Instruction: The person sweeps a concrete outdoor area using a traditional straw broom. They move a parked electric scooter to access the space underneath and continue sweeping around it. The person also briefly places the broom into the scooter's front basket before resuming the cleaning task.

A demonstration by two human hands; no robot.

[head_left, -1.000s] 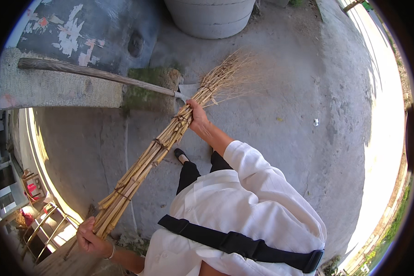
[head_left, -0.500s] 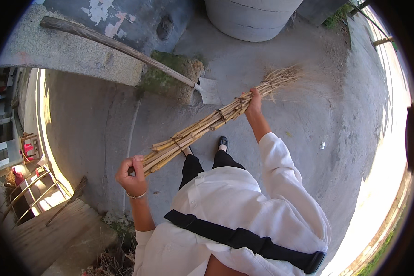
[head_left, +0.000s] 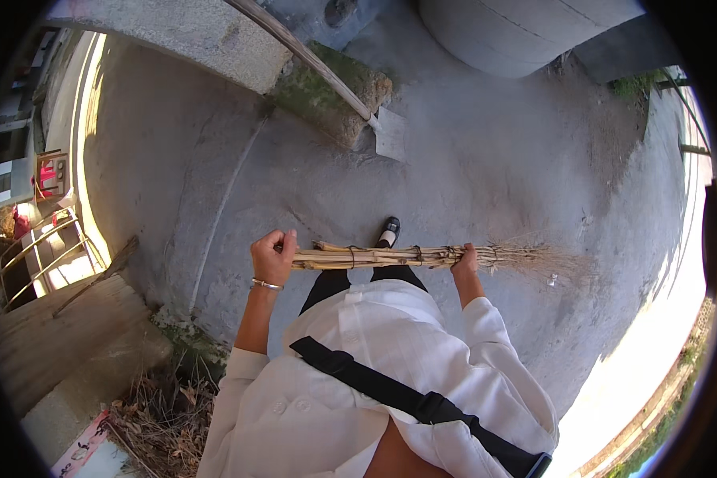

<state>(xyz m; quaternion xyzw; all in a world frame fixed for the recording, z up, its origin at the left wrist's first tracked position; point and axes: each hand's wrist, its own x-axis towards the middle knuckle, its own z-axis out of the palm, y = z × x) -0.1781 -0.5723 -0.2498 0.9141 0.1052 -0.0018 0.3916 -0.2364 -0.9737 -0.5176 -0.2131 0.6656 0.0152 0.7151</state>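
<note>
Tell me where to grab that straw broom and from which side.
Grip the broom on its stiff bound handle, between the tie bands, not on the loose bristle end at the right. It lies level across the body, so come from above with fingers curling over it, as the left hand and right hand do now, spaced wide apart for balance.

Shovel [head_left: 390,134] on concrete ground [head_left: 494,183]; mossy stone [head_left: 331,99]; dry grass [head_left: 163,410].

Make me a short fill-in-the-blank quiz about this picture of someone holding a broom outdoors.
1. Both hands hold a twig broom that lies roughly ____.
2. The left hand wears a ____ at the wrist.
3. The right hand grips nearest the broom's ____ end.
4. A shovel rests on the ____ ground.

Missing words: horizontal; bracelet; bristle; concrete
</note>
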